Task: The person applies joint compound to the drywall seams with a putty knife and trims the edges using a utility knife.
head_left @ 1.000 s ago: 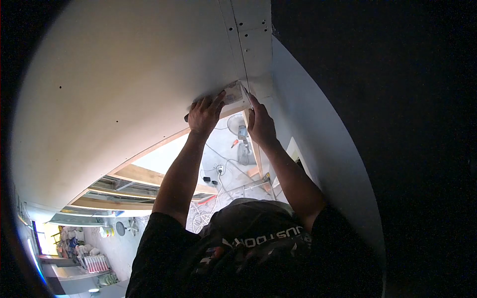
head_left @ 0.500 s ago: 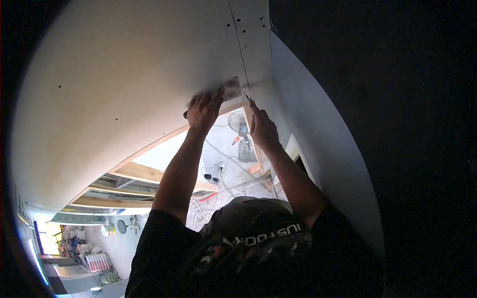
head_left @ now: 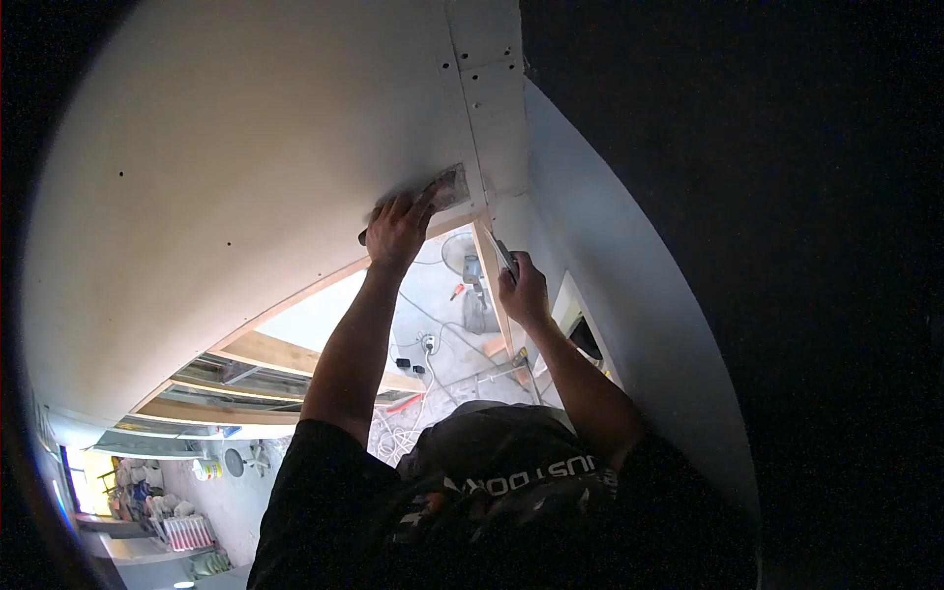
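Note:
My left hand (head_left: 396, 234) is closed on a wide flat-bladed scraper (head_left: 452, 187), its dark handle end showing beside the palm. The scraper's blade lies flat against a pale board (head_left: 246, 147), close to a dark seam (head_left: 462, 93). Lower and to the right, my right hand (head_left: 527, 295) grips a utility knife (head_left: 505, 258), its thin blade pointing up. That blade is apart from the seam, near the corner of a wooden frame edge (head_left: 479, 228). Dark screw holes (head_left: 464, 56) dot the board around the seam's upper part.
A pale side wall (head_left: 629, 256) rises on the right. Through the framed opening, cables (head_left: 429, 344) and a fan (head_left: 458, 254) show on the floor below. Wooden battens (head_left: 265, 351) line the board's lower edge. A bucket (head_left: 207, 470) and a round stool (head_left: 234, 462) stand at lower left.
My right hand has drawn down, taking the knife away from the seam's lower end. My left hand still presses the scraper to the board; the view has shifted slightly.

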The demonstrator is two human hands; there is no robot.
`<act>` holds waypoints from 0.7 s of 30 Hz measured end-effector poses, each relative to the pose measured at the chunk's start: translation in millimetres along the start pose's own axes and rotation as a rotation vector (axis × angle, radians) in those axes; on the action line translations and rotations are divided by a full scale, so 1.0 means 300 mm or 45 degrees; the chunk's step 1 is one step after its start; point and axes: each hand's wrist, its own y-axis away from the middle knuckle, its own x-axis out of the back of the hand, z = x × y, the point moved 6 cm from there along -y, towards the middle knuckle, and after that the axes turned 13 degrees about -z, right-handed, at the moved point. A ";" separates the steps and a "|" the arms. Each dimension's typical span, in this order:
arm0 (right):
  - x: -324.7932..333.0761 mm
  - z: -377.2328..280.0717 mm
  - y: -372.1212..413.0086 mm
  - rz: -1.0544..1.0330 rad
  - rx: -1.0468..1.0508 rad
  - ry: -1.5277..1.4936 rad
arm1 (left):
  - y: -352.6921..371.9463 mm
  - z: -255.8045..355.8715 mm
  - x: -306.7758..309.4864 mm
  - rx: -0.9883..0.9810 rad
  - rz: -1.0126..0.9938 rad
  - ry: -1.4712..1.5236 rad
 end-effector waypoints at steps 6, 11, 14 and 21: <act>-0.040 -0.024 -0.066 0.004 -0.124 -0.131 | 0.005 -0.002 -0.002 -0.029 0.098 -0.037; -0.066 -0.033 -0.090 0.080 -0.107 -0.138 | 0.010 -0.004 -0.004 -0.018 0.089 -0.009; -0.069 -0.035 -0.101 0.074 -0.109 -0.166 | 0.016 -0.006 -0.006 -0.027 0.097 -0.011; -0.041 -0.034 -0.077 0.072 -0.163 -0.174 | 0.091 -0.010 -0.086 -0.014 -0.023 -0.014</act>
